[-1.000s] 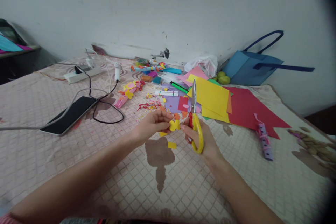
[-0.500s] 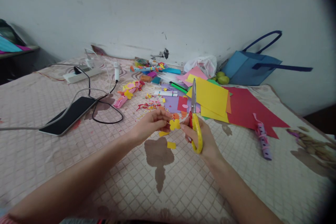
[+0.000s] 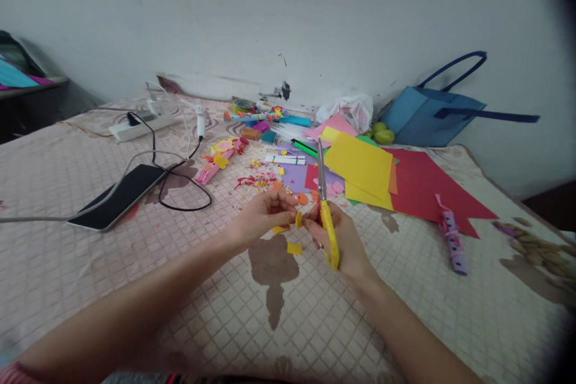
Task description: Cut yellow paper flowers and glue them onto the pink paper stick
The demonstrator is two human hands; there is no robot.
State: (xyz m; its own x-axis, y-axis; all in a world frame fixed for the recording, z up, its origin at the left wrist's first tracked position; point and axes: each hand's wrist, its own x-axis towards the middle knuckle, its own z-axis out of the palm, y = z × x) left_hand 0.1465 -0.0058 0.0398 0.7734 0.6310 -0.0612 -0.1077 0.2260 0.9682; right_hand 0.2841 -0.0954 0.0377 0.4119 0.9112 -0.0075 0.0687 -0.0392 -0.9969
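Observation:
Between the fingertips of my left hand (image 3: 269, 215) is a small yellow paper flower (image 3: 298, 219), seen nearly edge-on. My right hand (image 3: 344, 241) is closed round the yellow handles of a pair of scissors (image 3: 321, 171), whose blades are together and point up and away. The fingertips of that hand also meet the flower's right edge. A yellow paper scrap (image 3: 294, 248) lies on the cloth just below, and another one (image 3: 279, 230) is partly under my left fingers.
Yellow sheets (image 3: 362, 162) and red paper (image 3: 432, 183) lie to the right. Paper clippings (image 3: 263, 181) and a decorated pink paper roll (image 3: 220, 160) are left of centre. A black tablet-like device (image 3: 117, 197) with cables, a purple roll (image 3: 452, 243) and a blue bag (image 3: 429, 115) stand around.
The yellow flower has turned from facing me to nearly edge-on. My right hand has tilted, swinging the scissors' tips to the left.

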